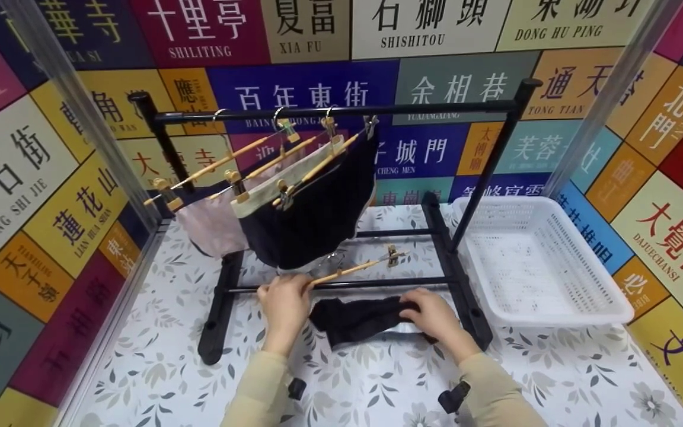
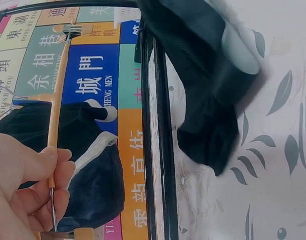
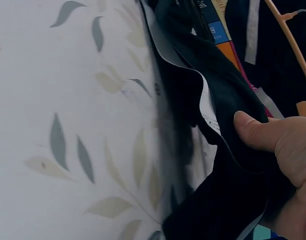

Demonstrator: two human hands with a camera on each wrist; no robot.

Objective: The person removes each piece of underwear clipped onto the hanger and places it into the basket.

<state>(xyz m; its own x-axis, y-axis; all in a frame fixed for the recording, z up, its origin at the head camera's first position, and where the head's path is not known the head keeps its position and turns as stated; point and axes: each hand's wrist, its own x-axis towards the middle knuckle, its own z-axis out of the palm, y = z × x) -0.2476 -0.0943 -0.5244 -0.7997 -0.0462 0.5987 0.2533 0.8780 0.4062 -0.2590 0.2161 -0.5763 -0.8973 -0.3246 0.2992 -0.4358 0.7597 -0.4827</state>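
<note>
My left hand [image 1: 285, 305] holds a wooden clip hanger [image 1: 353, 271] near one end, in front of the rack. In the left wrist view, thumb and fingers pinch the hanger's wooden bar [image 2: 56, 107], and a metal clip [image 2: 71, 33] shows at its far end. My right hand [image 1: 436, 317] grips the right end of a black garment [image 1: 356, 320] low over the table. The right wrist view shows my thumb [image 3: 250, 131] on top of the black fabric [image 3: 225, 85], which has a white edge; the fingers beneath are hidden by it.
A black rack [image 1: 412, 110] stands ahead, its left half carrying several clip hangers with a pink garment [image 1: 214, 225] and a dark garment with a pale waistband [image 1: 312, 231]. To the right stands a white perforated basket [image 1: 561, 317]. Leaf-patterned covering [image 1: 158, 367] lies over the table.
</note>
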